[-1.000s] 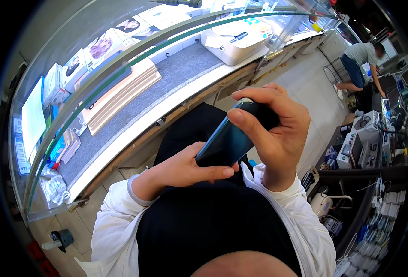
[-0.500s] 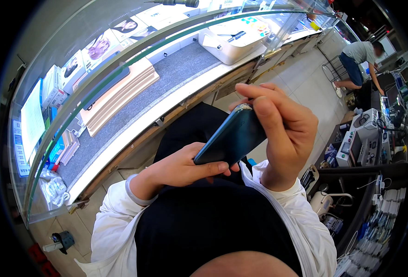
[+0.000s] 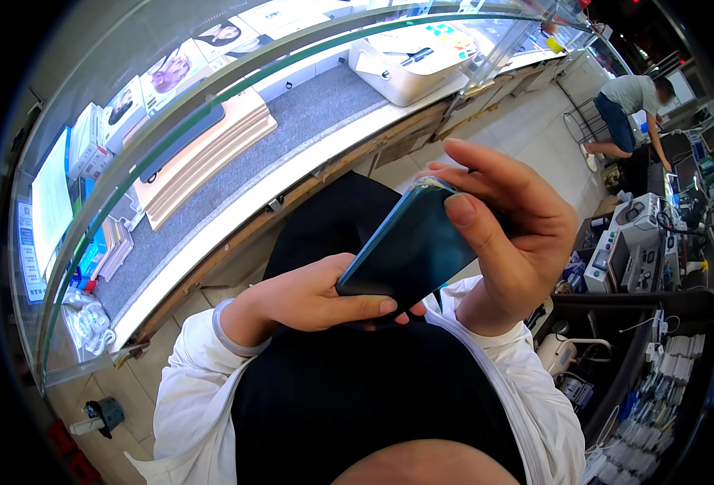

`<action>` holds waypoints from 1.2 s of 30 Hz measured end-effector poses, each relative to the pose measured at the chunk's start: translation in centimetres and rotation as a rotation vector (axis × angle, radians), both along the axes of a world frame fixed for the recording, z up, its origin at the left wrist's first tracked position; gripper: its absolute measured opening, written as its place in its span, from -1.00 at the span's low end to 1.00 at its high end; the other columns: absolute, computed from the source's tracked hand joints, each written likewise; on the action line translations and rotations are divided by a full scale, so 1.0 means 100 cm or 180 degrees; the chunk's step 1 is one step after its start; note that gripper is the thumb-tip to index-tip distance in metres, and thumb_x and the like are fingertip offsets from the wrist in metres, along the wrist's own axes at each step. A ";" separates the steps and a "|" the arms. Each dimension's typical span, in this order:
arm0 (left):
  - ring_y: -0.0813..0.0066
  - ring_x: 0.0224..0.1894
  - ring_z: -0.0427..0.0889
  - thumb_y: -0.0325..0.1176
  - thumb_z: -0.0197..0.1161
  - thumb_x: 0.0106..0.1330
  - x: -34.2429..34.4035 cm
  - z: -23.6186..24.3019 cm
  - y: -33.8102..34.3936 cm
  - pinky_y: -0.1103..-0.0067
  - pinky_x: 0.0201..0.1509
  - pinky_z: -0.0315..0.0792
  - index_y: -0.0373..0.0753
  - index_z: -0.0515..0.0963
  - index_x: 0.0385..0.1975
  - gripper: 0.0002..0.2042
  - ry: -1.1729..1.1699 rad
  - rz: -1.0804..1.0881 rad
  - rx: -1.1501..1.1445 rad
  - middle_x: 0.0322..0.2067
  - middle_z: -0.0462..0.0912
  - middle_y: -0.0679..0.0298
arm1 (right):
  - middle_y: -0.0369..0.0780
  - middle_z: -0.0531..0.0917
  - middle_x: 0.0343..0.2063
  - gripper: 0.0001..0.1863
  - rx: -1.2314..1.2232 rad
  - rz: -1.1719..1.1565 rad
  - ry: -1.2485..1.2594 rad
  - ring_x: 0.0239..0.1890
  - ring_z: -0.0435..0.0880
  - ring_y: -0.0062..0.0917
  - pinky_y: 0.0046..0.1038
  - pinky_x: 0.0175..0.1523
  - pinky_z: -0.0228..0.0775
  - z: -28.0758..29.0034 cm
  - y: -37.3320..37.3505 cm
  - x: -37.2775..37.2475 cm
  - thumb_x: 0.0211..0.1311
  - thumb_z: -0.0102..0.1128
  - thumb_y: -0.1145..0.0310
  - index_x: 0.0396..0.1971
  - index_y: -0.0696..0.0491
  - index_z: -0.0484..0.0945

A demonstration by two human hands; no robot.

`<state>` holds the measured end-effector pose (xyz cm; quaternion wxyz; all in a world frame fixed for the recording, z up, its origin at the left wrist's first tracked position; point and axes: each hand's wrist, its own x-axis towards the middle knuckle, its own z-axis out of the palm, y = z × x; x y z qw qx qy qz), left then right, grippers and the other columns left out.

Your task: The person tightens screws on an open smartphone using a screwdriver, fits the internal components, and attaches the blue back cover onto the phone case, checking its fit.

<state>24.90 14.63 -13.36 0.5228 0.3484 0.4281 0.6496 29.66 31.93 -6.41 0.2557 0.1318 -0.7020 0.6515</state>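
Observation:
A dark teal phone (image 3: 405,246) is tilted diagonally above my lap, its upper end worn or edged with a pale rim. My left hand (image 3: 316,299) is closed round its lower end, thumb lying along the bottom edge. My right hand (image 3: 518,234) is curled at the upper end, with the thumb on the phone near its top corner and the forefinger raised above it. The underside of the phone and some fingertips behind it are hidden.
A curved glass display counter (image 3: 300,113) holds boxes (image 3: 118,121), stacked boards (image 3: 195,170) and a white bin (image 3: 397,85). At the right, a bench with machines (image 3: 627,234) stands above a dark shelf (image 3: 599,331). Another person (image 3: 631,97) bends over farther back.
My right hand has shifted right and turned, its forefinger lifting off the phone's top. The phone's broad face shows more, and its top has moved slightly. My left hand keeps its grip.

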 end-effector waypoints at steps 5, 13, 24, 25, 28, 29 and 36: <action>0.69 -0.45 0.41 -0.35 0.03 0.30 0.000 0.001 0.000 0.74 -0.36 0.33 -0.31 0.45 -0.10 -0.75 0.0012 0.0017 -0.0023 -0.35 0.51 0.31 | -0.06 0.64 -0.36 -0.69 -0.0003 -0.0015 0.0016 -0.27 0.64 -0.49 -0.58 -0.13 0.45 -0.001 0.000 -0.001 0.01 0.16 0.64 -0.16 0.32 0.49; 0.65 -0.41 0.48 -0.33 0.05 0.29 -0.003 0.000 -0.001 0.71 -0.33 0.40 -0.31 0.47 -0.11 -0.74 0.0313 0.0311 -0.0083 -0.32 0.56 0.25 | -0.08 0.64 -0.39 -0.79 -0.0675 -0.0054 0.0335 -0.34 0.63 -0.50 -0.55 -0.16 0.48 -0.010 0.017 -0.017 0.09 0.15 0.57 -0.24 0.28 0.53; 0.63 -0.49 0.44 -0.43 0.06 0.28 -0.010 -0.004 -0.005 0.68 -0.33 0.34 -0.37 0.48 -0.14 -0.78 0.1070 0.1149 0.0243 -0.49 0.54 0.25 | -0.17 0.66 -0.47 -0.81 0.1439 -0.3233 -0.0078 -0.42 0.63 -0.56 -0.58 -0.16 0.41 -0.096 0.191 -0.033 0.07 0.21 0.42 -0.34 0.22 0.61; 0.63 -0.49 0.43 -0.42 0.06 0.28 -0.011 -0.004 -0.007 0.68 -0.33 0.33 -0.37 0.48 -0.14 -0.78 0.1076 0.1115 0.0162 -0.50 0.54 0.25 | -0.18 0.66 -0.48 -0.80 0.1982 -0.3622 -0.0008 -0.42 0.63 -0.56 -0.57 -0.15 0.41 -0.099 0.197 -0.030 0.05 0.22 0.41 -0.34 0.21 0.61; 0.63 -0.48 0.41 -0.42 0.07 0.28 -0.013 -0.003 -0.009 0.69 -0.33 0.32 -0.37 0.48 -0.15 -0.78 0.1078 0.1052 0.0038 -0.51 0.52 0.27 | -0.19 0.67 -0.43 -0.81 0.1995 -0.4102 -0.0352 -0.36 0.63 -0.52 -0.54 -0.13 0.39 -0.100 0.202 -0.018 0.01 0.24 0.41 -0.35 0.16 0.62; 0.64 -0.48 0.41 -0.41 0.07 0.28 -0.013 -0.003 -0.008 0.69 -0.33 0.32 -0.37 0.48 -0.15 -0.78 0.1068 0.1062 0.0077 -0.51 0.52 0.28 | -0.19 0.66 -0.38 -0.79 0.1638 -0.3843 -0.0491 -0.30 0.61 -0.50 -0.53 -0.10 0.38 -0.100 0.203 -0.019 0.01 0.24 0.41 -0.32 0.15 0.61; 0.64 -0.49 0.44 -0.34 0.09 0.28 -0.009 -0.003 -0.005 0.69 -0.35 0.35 -0.36 0.49 -0.15 -0.76 0.0726 0.0956 0.0048 -0.49 0.54 0.28 | -0.15 0.55 -0.09 -0.56 0.0824 -0.2481 -0.0301 0.01 0.47 -0.44 -0.44 0.12 0.23 -0.070 0.134 -0.028 0.05 0.23 0.40 -0.02 0.16 0.44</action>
